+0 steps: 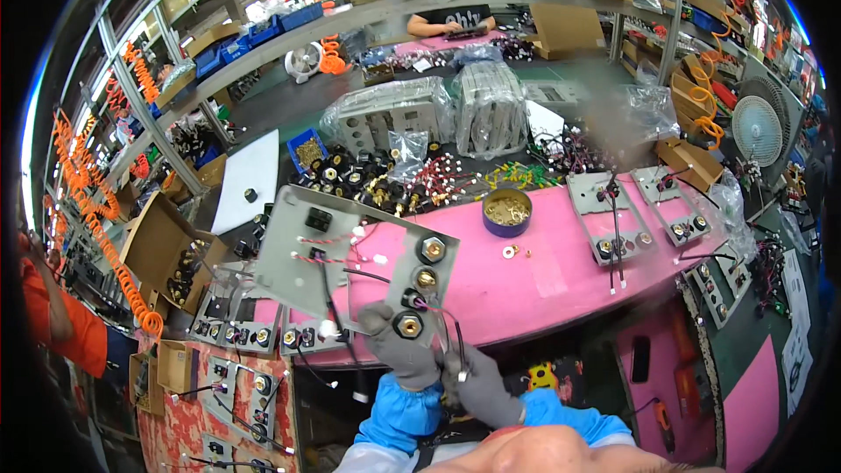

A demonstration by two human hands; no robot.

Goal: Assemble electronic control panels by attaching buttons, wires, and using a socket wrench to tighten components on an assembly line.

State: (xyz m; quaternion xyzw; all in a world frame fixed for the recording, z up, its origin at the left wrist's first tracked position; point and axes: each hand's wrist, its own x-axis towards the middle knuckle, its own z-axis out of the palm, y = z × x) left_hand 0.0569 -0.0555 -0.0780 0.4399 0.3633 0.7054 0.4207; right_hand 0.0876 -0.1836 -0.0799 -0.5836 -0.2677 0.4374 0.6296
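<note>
Grey metal panel (350, 254) with brass sockets and wiring is held tilted above the pink worktop (534, 280). Gloved left hand (399, 346) grasps its lower edge beside the lowest socket (408, 325). Just right of it, the gloved right hand (480, 385) pinches a thin black wire (459, 343) trailing from the panel.

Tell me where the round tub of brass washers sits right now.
In the head view, the purple tub stands on the pink bench top, right of centre, just beyond and right of the grey panel that the left hand holds.
</note>
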